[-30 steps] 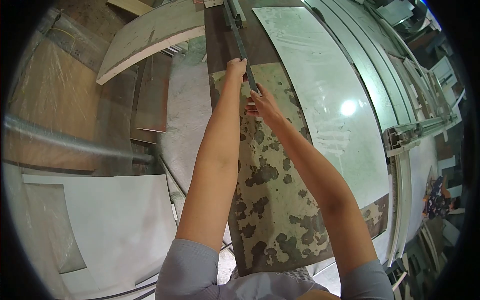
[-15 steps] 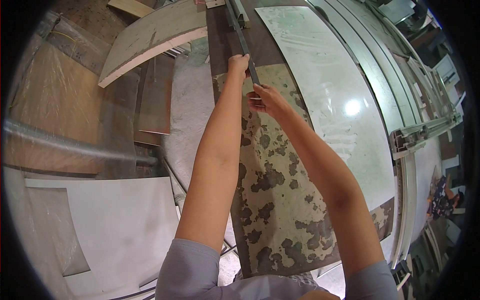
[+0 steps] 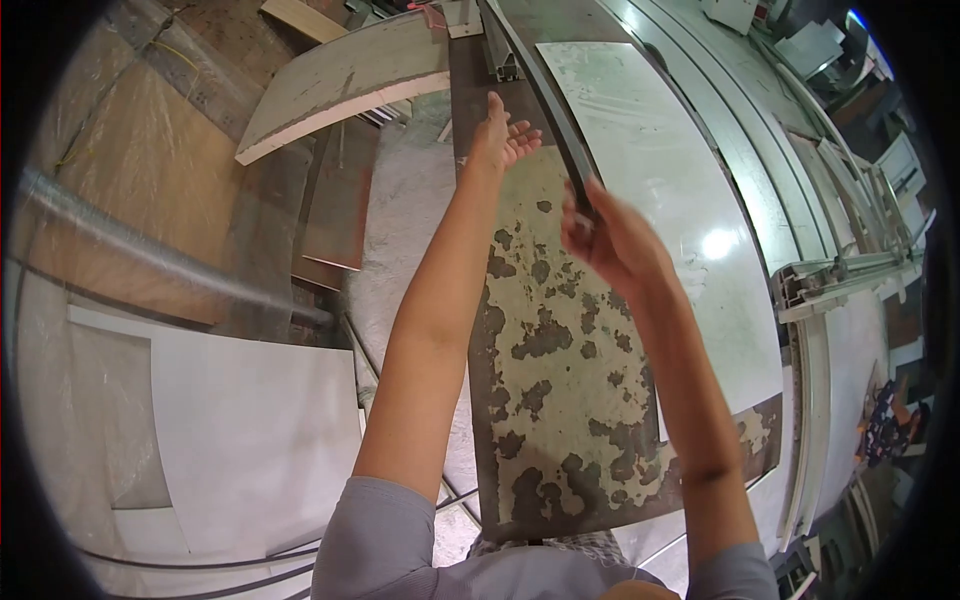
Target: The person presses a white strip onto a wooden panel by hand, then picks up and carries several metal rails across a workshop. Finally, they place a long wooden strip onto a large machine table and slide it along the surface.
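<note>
My right hand point(image 3: 622, 235), partly smeared by motion, grips the near end of a long dark strip point(image 3: 556, 105). The strip runs away from me to the top edge of the view, passing over the left edge of a glossy white panel point(image 3: 690, 190). My left hand point(image 3: 505, 140) is off the strip, palm turned up and fingers spread, above the worn tabletop point(image 3: 545, 380) with its peeled, blotchy surface. Just beyond that hand stands an aluminium profile point(image 3: 503, 60) on the dark part of the table.
Long metal rails point(image 3: 735, 130) run along the right, with a crosswise metal bar point(image 3: 840, 275). A curved thick board point(image 3: 345, 85) lies at upper left. White panels point(image 3: 265, 440) and a plastic-wrapped tube point(image 3: 150, 250) are at left. Another person point(image 3: 890, 420) is at far right.
My left hand has let go of the strip and opened. My right hand has shifted right and nearer to me with the strip, which now lies farther right, over the white panel's edge.
</note>
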`<state>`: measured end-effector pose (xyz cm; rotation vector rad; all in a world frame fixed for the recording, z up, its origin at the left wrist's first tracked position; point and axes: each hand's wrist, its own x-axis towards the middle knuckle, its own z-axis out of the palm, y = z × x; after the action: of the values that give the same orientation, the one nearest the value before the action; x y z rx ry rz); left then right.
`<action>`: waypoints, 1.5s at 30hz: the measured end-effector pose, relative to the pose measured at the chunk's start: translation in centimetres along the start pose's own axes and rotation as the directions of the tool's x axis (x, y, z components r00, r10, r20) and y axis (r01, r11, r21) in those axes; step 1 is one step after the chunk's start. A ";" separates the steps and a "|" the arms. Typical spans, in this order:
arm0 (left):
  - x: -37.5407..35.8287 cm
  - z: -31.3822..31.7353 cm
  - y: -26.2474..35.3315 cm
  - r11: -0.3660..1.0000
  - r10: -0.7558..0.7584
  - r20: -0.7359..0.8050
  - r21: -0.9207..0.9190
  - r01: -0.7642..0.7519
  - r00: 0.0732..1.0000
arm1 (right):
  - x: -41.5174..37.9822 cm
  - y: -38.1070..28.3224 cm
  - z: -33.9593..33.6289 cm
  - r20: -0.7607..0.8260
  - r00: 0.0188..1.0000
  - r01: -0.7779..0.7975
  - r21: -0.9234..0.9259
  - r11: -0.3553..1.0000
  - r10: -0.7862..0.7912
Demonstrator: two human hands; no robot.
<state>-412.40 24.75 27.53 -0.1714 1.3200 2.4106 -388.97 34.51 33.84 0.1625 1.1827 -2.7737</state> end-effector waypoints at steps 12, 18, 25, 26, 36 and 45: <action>-17.9 2.0 -10.8 0.966 -0.211 0.018 0.158 0.206 0.977 | -25.2 9.1 -2.8 -0.158 0.928 -0.364 -0.197 0.910 0.337; -26.7 4.3 -13.4 0.960 -0.066 -0.126 0.262 0.097 0.990 | -30.7 11.0 -2.2 -0.236 0.948 -0.273 -0.261 0.926 0.213; -35.5 5.0 -11.7 0.950 0.044 -0.061 0.310 -0.023 0.997 | -36.5 13.1 -1.1 -0.251 0.958 -0.238 -0.430 0.871 0.138; -36.6 4.8 -11.2 0.951 0.058 -0.069 0.308 -0.034 0.996 | -37.0 13.5 -0.8 -0.236 0.963 -0.226 -0.463 0.857 0.127; -40.7 0.2 -10.1 0.955 0.172 -0.051 0.253 -0.153 0.984 | -38.6 17.9 0.6 -0.128 0.964 -0.267 -0.425 0.865 0.235; -40.8 -2.6 -10.8 0.960 0.202 -0.145 0.223 -0.167 0.969 | -38.3 18.3 -0.2 -0.116 0.965 -0.263 -0.469 0.843 0.237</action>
<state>-370.93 16.66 29.33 -0.2026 1.7259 2.4298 -348.30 24.75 26.27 0.3154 1.6871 -2.1847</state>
